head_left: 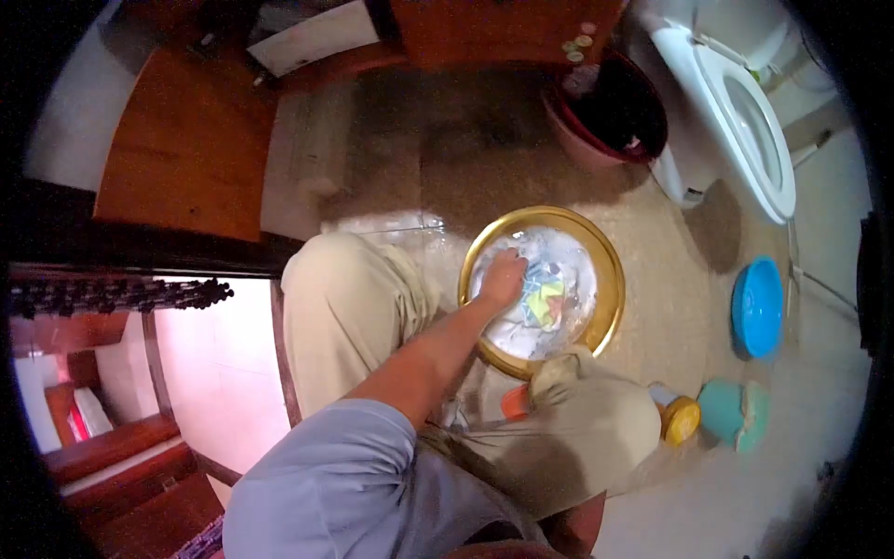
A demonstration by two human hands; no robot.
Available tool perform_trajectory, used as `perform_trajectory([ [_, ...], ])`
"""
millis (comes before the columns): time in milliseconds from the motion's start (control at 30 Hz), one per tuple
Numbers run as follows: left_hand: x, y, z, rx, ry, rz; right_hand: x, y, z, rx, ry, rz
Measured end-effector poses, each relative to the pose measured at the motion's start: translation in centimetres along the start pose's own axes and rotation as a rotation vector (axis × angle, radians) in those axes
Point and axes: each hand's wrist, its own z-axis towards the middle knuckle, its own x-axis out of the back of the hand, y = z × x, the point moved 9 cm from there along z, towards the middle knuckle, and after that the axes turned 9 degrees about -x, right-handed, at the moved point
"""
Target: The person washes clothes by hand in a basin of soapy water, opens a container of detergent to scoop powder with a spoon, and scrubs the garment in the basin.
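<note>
A round gold-coloured basin (610, 321) stands on the wet floor in front of my knees, holding white, foamy water (507, 331). In it lies a wet cloth (545, 300) patterned in yellow-green, blue and white, partly covered by suds. My left hand (504, 277) reaches down into the basin with its fingers curled on the cloth's left edge; the fingertips are partly lost in the foam. Of my right arm only a bit of skin shows at the bottom edge, and my right hand is out of sight.
A pink-red tub (605, 154) with dark contents stands beyond the basin, near a white toilet (745, 130). To the right are a blue basin (757, 307), a teal bucket (726, 415) and a yellow-lidded container (683, 421). An orange object (514, 402) is by my legs. A wooden door (191, 149) is at left.
</note>
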Motion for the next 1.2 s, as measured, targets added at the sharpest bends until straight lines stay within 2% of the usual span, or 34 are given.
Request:
perform_trajectory([
  [33,0.0,1.7,-0.1,-0.15,0.09,-0.082,-0.3,0.0,-0.5,0.022,0.002,0.009],
  [133,-3.8,5.0,-1.0,-0.143,-0.018,-0.322,-0.9,-0.2,-2.5,0.063,0.016,0.035],
  [167,-6.7,8.1,-2.3,-0.205,-0.401,-0.518,-1.0,-0.3,-3.1,0.069,0.016,0.048],
  [267,-8.4,13.2,-5.1,-0.261,-0.588,-0.824,-1.6,-0.7,-4.7,0.09,0.017,0.074],
  [367,-9.0,15.7,-6.3,-0.301,-0.663,-0.781,-1.9,-0.7,-6.1,0.108,0.017,0.095],
  [467,-8.3,15.8,-6.3,-0.388,-0.611,-0.219,-1.9,-0.9,-7.5,0.128,0.016,0.112],
  [567,-9.0,14.0,-8.1,-0.324,-0.722,-0.004,-2.2,-1.3,-9.0,0.147,0.019,0.122],
  [667,-9.5,13.2,-10.8,-0.279,-0.874,-0.185,-2.2,-2.2,-10.6,0.178,0.028,0.12],
  [767,-10.3,14.2,-14.5,0.152,-1.404,-0.674,-2.3,-4.4,-12.9,0.24,0.051,0.087],
  [867,-5.8,16.6,-8.7,0.004,-1.193,-0.74,-2.7,-7.9,-16.1,0.362,0.101,-0.064],
  [967,1.3,20.4,-3.2,-0.44,-0.497,-0.658,-4.6,-11.8,-19.5,0.597,0.093,-0.413],
  [1067,2.9,20.8,-3.5,-0.433,-0.571,-0.688,-2.7,-10.5,-20.7,0.401,0.268,-0.435],
  [1167,3.3,21.4,-3.6,-0.474,-0.582,-0.7,-2.9,-12.8,-22.3,0.825,0.502,-0.758],
  [1200,3.4,21.5,-3.6,-0.482,-0.579,-0.71,-2.8,-12.8,-21.6,0.841,0.489,-0.777],
])
